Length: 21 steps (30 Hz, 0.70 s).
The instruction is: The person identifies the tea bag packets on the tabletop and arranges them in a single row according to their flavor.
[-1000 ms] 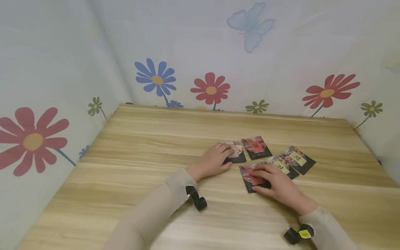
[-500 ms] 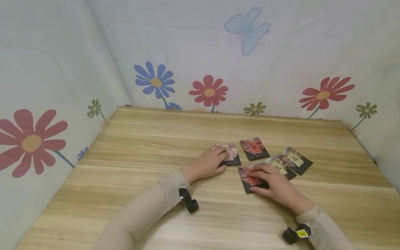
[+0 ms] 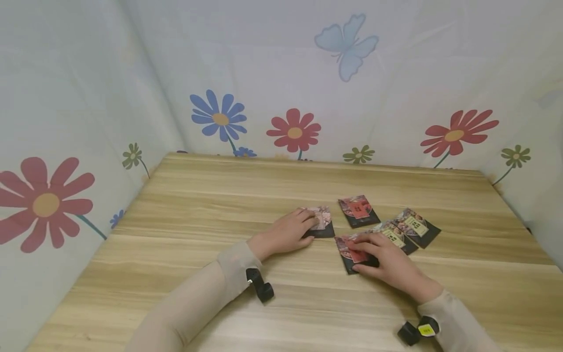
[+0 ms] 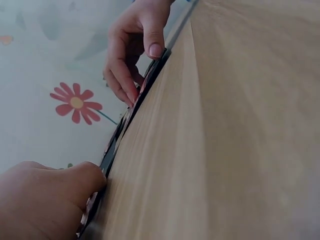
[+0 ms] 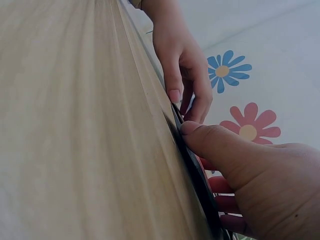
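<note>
My left hand (image 3: pixel 286 231) lies over the left part of a flat food packet with a pale pink label (image 3: pixel 324 218), its fingers on top and thumb by the near edge. My right hand (image 3: pixel 391 259) rests on a red-labelled packet (image 3: pixel 348 256), fingertips on its face and thumb low on its dark part; the hand hides the packet's right side. In the left wrist view, the bent fingers of the right hand (image 4: pixel 137 42) meet the thin dark packet edge. In the right wrist view, the left hand (image 5: pixel 180 55) touches down beyond the right thumb.
A second red-labelled packet (image 3: pixel 359 211) lies behind, between the hands. Two yellow-labelled packets, a nearer one (image 3: pixel 393 234) and a farther one (image 3: pixel 416 226), lie at an angle beyond the right hand. The wood-grain table (image 3: pixel 211 195) meets a flower-printed curtain (image 3: pixel 255 63) at its back edge.
My left hand has slid left and slightly nearer, bringing the pink-labelled packet along and widening its gap from the red one behind. My right hand stays on its packet. The head view has shifted slightly.
</note>
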Each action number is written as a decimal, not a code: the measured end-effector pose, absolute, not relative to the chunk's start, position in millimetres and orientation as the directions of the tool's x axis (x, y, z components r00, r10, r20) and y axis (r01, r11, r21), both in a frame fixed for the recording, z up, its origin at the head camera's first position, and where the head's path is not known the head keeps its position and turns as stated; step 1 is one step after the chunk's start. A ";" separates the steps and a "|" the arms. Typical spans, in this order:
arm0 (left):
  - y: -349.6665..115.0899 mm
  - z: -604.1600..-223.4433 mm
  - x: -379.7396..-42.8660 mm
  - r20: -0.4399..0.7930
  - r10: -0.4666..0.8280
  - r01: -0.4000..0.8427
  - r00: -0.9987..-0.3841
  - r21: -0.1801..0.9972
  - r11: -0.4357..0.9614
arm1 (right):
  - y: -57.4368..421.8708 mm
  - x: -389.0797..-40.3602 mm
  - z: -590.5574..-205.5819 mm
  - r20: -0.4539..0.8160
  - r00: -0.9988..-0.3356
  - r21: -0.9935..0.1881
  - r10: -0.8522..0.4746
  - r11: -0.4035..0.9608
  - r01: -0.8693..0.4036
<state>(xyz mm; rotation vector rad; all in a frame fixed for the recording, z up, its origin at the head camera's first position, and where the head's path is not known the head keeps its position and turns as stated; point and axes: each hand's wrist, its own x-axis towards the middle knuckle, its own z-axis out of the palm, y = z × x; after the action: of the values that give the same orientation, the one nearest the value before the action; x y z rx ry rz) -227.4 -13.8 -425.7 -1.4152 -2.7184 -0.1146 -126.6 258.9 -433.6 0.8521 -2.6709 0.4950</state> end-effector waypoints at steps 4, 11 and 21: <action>-18.9 -425.1 -224.9 0.107 0.820 0.826 -0.562 0.029 0.563 | 258.2 -126.3 -434.4 0.373 -0.783 -0.234 -0.498 0.766 -0.599; -27.3 -424.3 -220.8 0.122 0.832 0.839 -0.542 0.018 0.544 | 257.9 -125.5 -435.5 0.373 -0.788 -0.239 -0.490 0.770 -0.592; -35.8 -424.4 -215.5 0.110 0.837 0.842 -0.536 0.002 0.539 | 258.3 -126.1 -434.6 0.375 -0.784 -0.237 -0.495 0.766 -0.597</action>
<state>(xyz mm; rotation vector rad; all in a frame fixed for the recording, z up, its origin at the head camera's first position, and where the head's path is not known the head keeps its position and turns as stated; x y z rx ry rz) -215.5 -35.8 -424.4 -1.4609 -2.6713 -0.0831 -126.1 258.3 -434.6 0.8462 -2.6712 0.5011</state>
